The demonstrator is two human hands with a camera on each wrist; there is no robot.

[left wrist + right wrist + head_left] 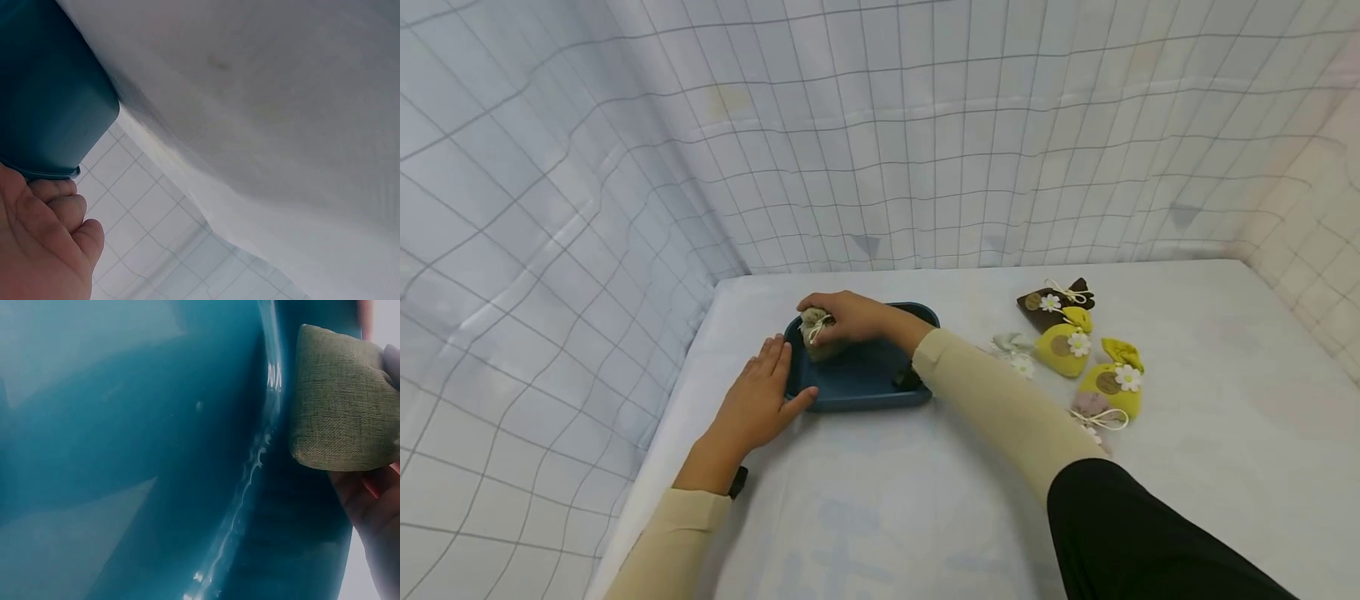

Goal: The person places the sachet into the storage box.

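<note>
A blue tray [857, 405] with raised walls stands on the white-covered table. My right hand [859, 318] reaches over it and grips a small olive-beige fabric pouch [822, 346] at its gathered, string-tied neck. The right wrist view has the pouch [344, 400] close to the tray's side wall [300, 512], with thumb and fingers about its top. My left hand [758, 400] rests against the tray's left rim, fingers straight and thumb along the front corner. From the left wrist, those fingers [65, 206] show right under the tray's lip.
To the right lie several drawstring pouches: a dark brown one [1037, 310], two yellow ones, the nearer [1126, 400] and the farther [1060, 357], a pale grey-green one [1011, 342] and a pink one [1090, 405]. Grid-patterned white curtains [925, 150] hang behind and beside the table.
</note>
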